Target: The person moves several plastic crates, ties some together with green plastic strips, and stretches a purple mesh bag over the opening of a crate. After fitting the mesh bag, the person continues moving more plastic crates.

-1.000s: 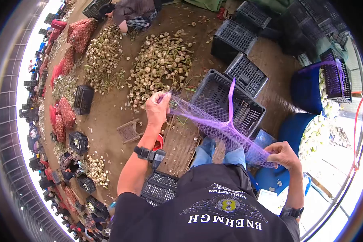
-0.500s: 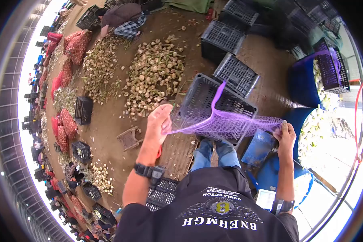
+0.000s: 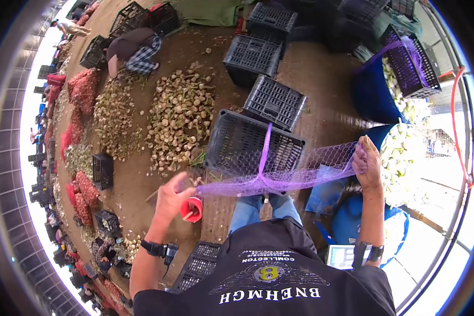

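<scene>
A purple mesh bag (image 3: 300,176) is stretched between my hands, with a purple strap (image 3: 265,150) rising from its middle. My left hand (image 3: 169,200) pinches the bag's left end, its fingertips slightly blurred. Bunched mesh is gripped in the fingers of my right hand (image 3: 367,162), held higher, at the bag's other end. Behind the net, in front of my legs, stands a black plastic crate (image 3: 231,134), partly seen through the mesh. A red bucket (image 3: 194,209) is on the floor just right of my left hand.
Garlic heaps (image 3: 181,113) cover the floor to the left, near a crouching person (image 3: 134,50). Upturned black crates (image 3: 276,102) stand ahead. Blue barrels (image 3: 374,89) filled with pale produce line the right, beside a scale (image 3: 341,256) and a blue panel (image 3: 325,192).
My left hand has moved left and down, and my right hand slightly up. The mesh has spread wider between them. My view has shifted, and the red bucket shows more fully.
</scene>
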Motion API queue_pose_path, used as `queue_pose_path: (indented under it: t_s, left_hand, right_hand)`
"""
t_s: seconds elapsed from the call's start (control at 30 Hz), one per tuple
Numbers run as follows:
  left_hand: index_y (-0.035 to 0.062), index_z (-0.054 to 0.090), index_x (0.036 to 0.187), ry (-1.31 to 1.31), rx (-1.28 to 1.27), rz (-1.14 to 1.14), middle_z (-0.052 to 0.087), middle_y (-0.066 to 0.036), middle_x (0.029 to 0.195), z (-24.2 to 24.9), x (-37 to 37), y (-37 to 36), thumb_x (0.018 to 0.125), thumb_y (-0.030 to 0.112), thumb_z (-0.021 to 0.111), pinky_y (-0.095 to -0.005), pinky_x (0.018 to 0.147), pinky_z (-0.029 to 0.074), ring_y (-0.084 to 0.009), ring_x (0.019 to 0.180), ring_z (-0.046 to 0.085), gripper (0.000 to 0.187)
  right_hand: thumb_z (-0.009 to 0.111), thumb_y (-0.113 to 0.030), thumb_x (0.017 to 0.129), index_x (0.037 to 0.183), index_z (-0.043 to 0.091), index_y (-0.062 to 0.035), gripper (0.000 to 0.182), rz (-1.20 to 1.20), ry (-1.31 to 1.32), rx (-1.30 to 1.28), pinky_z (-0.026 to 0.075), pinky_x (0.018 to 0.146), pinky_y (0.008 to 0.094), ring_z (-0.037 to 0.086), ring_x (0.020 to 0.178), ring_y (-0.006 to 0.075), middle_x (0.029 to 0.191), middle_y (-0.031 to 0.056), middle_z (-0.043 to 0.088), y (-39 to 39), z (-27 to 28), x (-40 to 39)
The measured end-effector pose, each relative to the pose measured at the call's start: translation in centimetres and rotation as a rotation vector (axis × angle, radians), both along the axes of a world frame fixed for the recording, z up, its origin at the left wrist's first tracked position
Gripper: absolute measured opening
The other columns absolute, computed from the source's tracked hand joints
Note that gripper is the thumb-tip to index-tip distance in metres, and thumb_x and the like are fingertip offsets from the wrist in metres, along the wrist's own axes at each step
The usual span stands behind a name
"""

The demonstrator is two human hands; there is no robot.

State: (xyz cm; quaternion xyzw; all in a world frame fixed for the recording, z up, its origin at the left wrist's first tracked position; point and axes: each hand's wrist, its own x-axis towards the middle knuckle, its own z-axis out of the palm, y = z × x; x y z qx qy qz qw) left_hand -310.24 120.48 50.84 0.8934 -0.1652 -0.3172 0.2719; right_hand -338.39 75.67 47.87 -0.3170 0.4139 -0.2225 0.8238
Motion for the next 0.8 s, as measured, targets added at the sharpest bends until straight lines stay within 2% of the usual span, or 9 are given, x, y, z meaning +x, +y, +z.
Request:
queue_pose_path:
  t_s: [0.07, 0.1, 0.2, 0.27, 0.4, 0.5, 0.73, 0.77, 0.8]
  left_hand:
    - [-0.0054, 0.064, 0.114, -0.462, -0.118, -0.11, 0.07, -0.004, 0.088, -1.4, 1.1, 0.7, 0.078, 0.014, 0.076, -0.0268, 0.073, 0.051, -0.0087, 0.077, 0.06, 0.042]
    - [-0.0054, 0.064, 0.114, -0.469, -0.1, -0.102, 0.07, -0.004, 0.088, -1.9, 1.9, 1.1, 0.078, 0.014, 0.076, -0.0268, 0.073, 0.051, -0.0087, 0.077, 0.06, 0.042]
    - [-0.0026, 0.068, 0.104, -0.345, -0.096, 0.122, 0.071, -0.008, 0.084, -3.8, 4.6, 2.9, 0.078, 0.021, 0.078, -0.0292, 0.069, 0.051, -0.0107, 0.074, 0.062, 0.036]
    - [-0.0011, 0.072, 0.089, -0.23, -0.083, 0.202, 0.068, -0.002, 0.072, -5.0, 6.6, 4.3, 0.08, 0.022, 0.076, -0.028, 0.06, 0.048, -0.0078, 0.064, 0.058, 0.025]
    - [0.0057, 0.071, 0.077, -0.07, -0.21, 0.292, 0.047, 0.01, 0.059, -3.4, 5.7, 0.3, 0.091, 0.024, 0.066, -0.0229, 0.044, 0.029, -0.0006, 0.051, 0.039, 0.024]
    - [0.006, 0.072, 0.087, 0.187, -0.497, 0.339, 0.048, 0.008, 0.054, -2.8, 3.5, -3.0, 0.096, 0.027, 0.062, -0.0205, 0.04, 0.027, -0.0011, 0.043, 0.038, 0.026]
    - [0.0021, 0.069, 0.106, 0.426, -0.659, 0.298, 0.052, 0.004, 0.059, -2.5, -1.6, -5.2, 0.1, 0.024, 0.057, -0.0207, 0.041, 0.034, -0.0026, 0.046, 0.042, 0.026]
    - [0.0018, 0.068, 0.108, 0.448, -0.675, 0.277, 0.052, 0.004, 0.06, -2.8, -2.2, -5.0, 0.1, 0.024, 0.056, -0.0208, 0.043, 0.035, -0.0029, 0.048, 0.043, 0.027]
    - [0.0014, 0.067, 0.111, 0.473, -0.689, 0.257, 0.053, 0.003, 0.06, -3.0, -2.9, -4.7, 0.101, 0.023, 0.054, -0.0208, 0.044, 0.037, -0.0033, 0.049, 0.045, 0.027]
  right_hand:
    - [0.055, -0.029, 0.1, 0.092, 0.057, -0.0122, 0.019, 0.221, -0.017, 0.001, 0.019, 0.035, 0.0175, 0.024, 0.039, 0.0006, 0.06, -0.0082, 0.037, 0.3, 1.2, -0.1]
    - [0.055, -0.029, 0.1, 0.092, 0.056, -0.012, 0.019, 0.277, -0.03, -0.008, 0.018, 0.035, 0.0173, 0.024, 0.039, 0.0002, 0.059, -0.0086, 0.035, 0.3, 1.2, -0.2]
    - [0.057, -0.029, 0.099, 0.093, 0.055, -0.0103, 0.019, 0.4, 0.015, -0.063, 0.019, 0.034, 0.0175, 0.024, 0.039, 0.0002, 0.057, -0.0101, 0.031, 0.0, 1.6, -1.1]
    - [0.059, -0.029, 0.098, 0.094, 0.057, -0.0091, 0.021, 0.475, 0.141, -0.136, 0.018, 0.034, 0.0178, 0.027, 0.04, 0.0, 0.056, -0.0096, 0.034, 0.6, 2.3, -1.4]
    - [0.066, -0.032, 0.093, 0.087, 0.06, -0.007, 0.026, 0.464, 0.479, -0.373, 0.023, 0.039, 0.0194, 0.033, 0.045, 0.0011, 0.06, -0.0078, 0.043, 4.9, 2.6, -0.4]
    - [0.066, -0.028, 0.091, 0.092, 0.064, -0.0033, 0.025, 0.535, 0.509, -0.315, 0.032, 0.044, 0.0199, 0.043, 0.053, 0.0037, 0.07, -0.0038, 0.053, 10.9, 2.0, 1.6]
    - [0.067, -0.034, 0.089, 0.124, 0.057, 0.0053, 0.054, 0.596, 0.274, -0.133, 0.05, 0.062, 0.0244, 0.064, 0.077, 0.0127, 0.097, 0.0105, 0.069, 26.1, 0.8, 10.1]
    - [0.065, -0.051, 0.089, 0.13, 0.05, 0.007, 0.073, 0.606, 0.254, -0.166, 0.052, 0.066, 0.0259, 0.063, 0.082, 0.0142, 0.109, 0.0142, 0.065, 27.3, 0.5, 10.9]
    - [0.066, -0.052, 0.088, 0.133, 0.047, 0.0083, 0.077, 0.575, 0.236, -0.175, 0.053, 0.073, 0.0289, 0.063, 0.09, 0.0178, 0.114, 0.0166, 0.063, 28.2, 0.7, 11.6]
